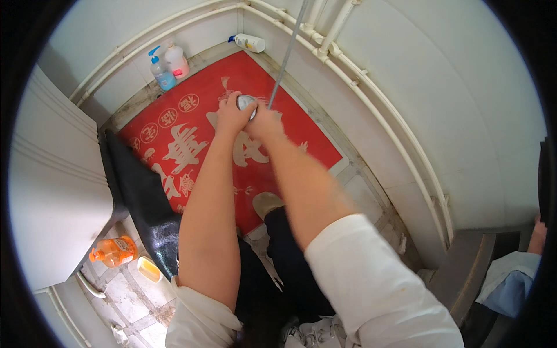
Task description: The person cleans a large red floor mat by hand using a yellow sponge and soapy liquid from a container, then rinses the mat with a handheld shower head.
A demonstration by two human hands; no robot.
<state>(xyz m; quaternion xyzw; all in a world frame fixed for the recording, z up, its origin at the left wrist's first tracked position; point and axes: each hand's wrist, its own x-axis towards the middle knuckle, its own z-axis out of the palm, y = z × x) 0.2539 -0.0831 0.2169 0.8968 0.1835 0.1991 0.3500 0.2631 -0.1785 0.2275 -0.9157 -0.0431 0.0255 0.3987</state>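
Note:
Both hands meet in front of me over the red mat point(301, 139), around a round, silvery shower head point(246, 104). Its grey hose point(286, 53) runs up from my right hand past the top edge. My left hand point(231, 116) wraps the left side of the head, fingers curled over its rim. On the other side my right hand point(267, 123) is closed, slightly blurred, where the head and hose meet. The handle is mostly hidden by my fingers. No water can be made out.
A blue pump bottle point(162, 72) and a pink bottle point(177, 61) stand by the far wall; a white bottle point(249, 42) lies in the corner. White pipes point(383, 119) line the walls. Left are a white cabinet point(58, 174), a long black shiny thing point(142, 191) and an orange bottle point(116, 251).

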